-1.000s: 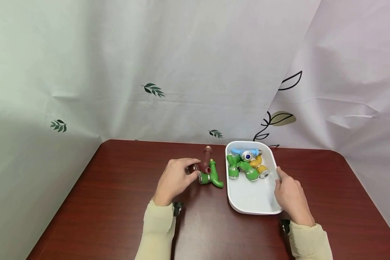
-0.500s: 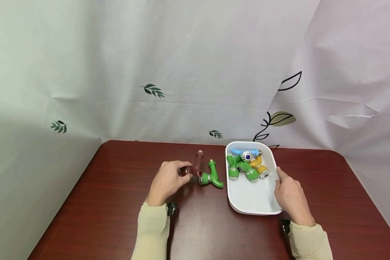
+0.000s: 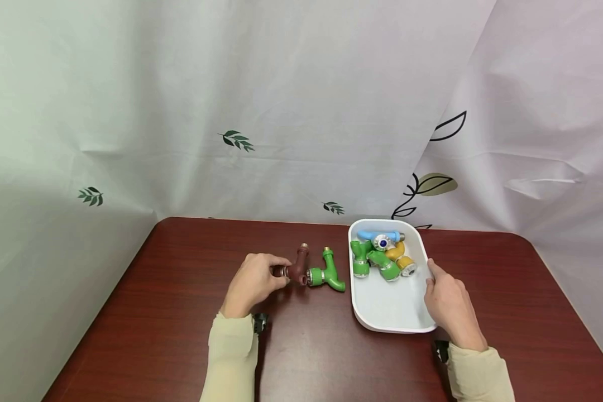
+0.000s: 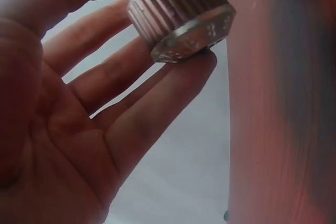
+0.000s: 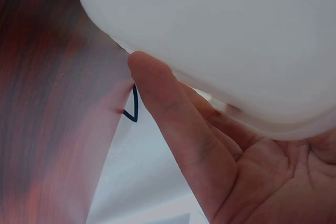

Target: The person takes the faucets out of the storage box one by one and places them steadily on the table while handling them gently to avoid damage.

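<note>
In the head view my left hand point(image 3: 253, 285) pinches a dark red-brown tap point(image 3: 298, 271) by its knob, with the threaded end pointing to the back. The left wrist view shows the ribbed knob point(image 4: 181, 19) between thumb and fingers. Just right of that tap, a green tap point(image 3: 329, 273) lies on the table, close to the brown one's spout. My right hand point(image 3: 450, 304) holds the right rim of a white tray point(image 3: 392, 312); in the right wrist view the thumb point(image 5: 157, 87) lies along the tray's edge, other fingers partly hidden.
At the back of the tray lie a light blue tap point(image 3: 369, 235), two green taps point(image 3: 360, 265) and a yellow tap point(image 3: 404, 261). A white patterned curtain point(image 3: 281, 111) hangs behind the dark red wooden table point(image 3: 181, 290).
The left hand has moved left and slightly toward the front with the brown tap, away from over the green tap. The right hand and tray stay put.
</note>
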Demonstrator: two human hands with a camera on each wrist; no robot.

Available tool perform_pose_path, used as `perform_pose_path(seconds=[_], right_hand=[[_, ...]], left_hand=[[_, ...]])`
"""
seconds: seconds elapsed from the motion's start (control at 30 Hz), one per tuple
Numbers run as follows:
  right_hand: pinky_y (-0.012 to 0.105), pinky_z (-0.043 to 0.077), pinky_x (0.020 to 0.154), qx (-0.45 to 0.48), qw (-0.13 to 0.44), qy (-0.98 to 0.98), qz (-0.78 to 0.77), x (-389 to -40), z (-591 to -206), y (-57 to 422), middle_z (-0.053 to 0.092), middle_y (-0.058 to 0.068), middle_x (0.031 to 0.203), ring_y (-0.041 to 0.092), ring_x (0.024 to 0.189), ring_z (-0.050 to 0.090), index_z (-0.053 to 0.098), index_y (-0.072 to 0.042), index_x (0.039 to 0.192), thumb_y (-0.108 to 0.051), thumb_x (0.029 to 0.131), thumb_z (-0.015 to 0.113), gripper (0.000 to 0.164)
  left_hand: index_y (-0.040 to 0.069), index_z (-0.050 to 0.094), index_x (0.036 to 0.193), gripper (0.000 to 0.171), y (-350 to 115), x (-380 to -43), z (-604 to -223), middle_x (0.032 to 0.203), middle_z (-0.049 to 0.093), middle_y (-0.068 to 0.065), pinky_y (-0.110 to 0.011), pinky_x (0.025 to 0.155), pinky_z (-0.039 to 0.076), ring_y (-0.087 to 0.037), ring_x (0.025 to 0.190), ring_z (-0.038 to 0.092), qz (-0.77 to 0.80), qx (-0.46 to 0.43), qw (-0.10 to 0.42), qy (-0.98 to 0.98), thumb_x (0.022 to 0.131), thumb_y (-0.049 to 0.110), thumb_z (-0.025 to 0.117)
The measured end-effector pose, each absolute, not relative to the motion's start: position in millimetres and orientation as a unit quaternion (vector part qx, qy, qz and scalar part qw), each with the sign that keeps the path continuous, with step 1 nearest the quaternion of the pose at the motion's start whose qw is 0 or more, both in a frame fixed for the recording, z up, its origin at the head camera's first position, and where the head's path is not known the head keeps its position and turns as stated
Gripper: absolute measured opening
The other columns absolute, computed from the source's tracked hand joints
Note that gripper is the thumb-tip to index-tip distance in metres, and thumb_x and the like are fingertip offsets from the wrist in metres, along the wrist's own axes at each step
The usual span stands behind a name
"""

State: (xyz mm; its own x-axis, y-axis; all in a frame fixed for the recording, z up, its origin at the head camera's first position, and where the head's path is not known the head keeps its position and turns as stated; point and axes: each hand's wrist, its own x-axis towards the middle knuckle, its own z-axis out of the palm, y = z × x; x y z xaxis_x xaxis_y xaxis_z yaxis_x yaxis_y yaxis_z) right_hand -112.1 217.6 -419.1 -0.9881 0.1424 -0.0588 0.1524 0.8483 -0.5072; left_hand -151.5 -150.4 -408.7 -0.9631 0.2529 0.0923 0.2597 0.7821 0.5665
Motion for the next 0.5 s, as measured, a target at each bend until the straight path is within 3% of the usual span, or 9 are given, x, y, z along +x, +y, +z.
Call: perform_pose_path(seconds=[0.23, 0.5], right_hand=[[0.063, 0.046, 0.090, 0.077, 0.013, 0.961, -0.265, -112.4, -419.4, 218.1, 0.041, 0.039, 0.142, 0.054, 0.120, 0.051, 0.036, 0.015, 0.147, -0.001, 0.100, 0.044, 0.050], [0.063, 0.046, 0.090, 0.076, 0.012, 0.961, -0.266, -112.4, -419.6, 218.1, 0.041, 0.039, 0.141, 0.054, 0.121, 0.051, 0.036, 0.015, 0.146, -0.001, 0.100, 0.044, 0.050]], left_hand=[[0.019, 0.080, 0.100, 0.028, -152.7, -152.7, -413.7, 0.092, 0.073, 0.008, -0.030, 0.066, 0.046, -0.012, 0.070, 0.052, -0.290, -0.123, -0.014, -0.949, 0.075, 0.006, 0.081], [0.017, 0.081, 0.100, 0.031, -154.1, -153.9, -418.1, 0.092, 0.074, 0.005, -0.030, 0.064, 0.046, -0.014, 0.068, 0.051, -0.287, -0.105, -0.037, -0.951, 0.072, 0.004, 0.078]])
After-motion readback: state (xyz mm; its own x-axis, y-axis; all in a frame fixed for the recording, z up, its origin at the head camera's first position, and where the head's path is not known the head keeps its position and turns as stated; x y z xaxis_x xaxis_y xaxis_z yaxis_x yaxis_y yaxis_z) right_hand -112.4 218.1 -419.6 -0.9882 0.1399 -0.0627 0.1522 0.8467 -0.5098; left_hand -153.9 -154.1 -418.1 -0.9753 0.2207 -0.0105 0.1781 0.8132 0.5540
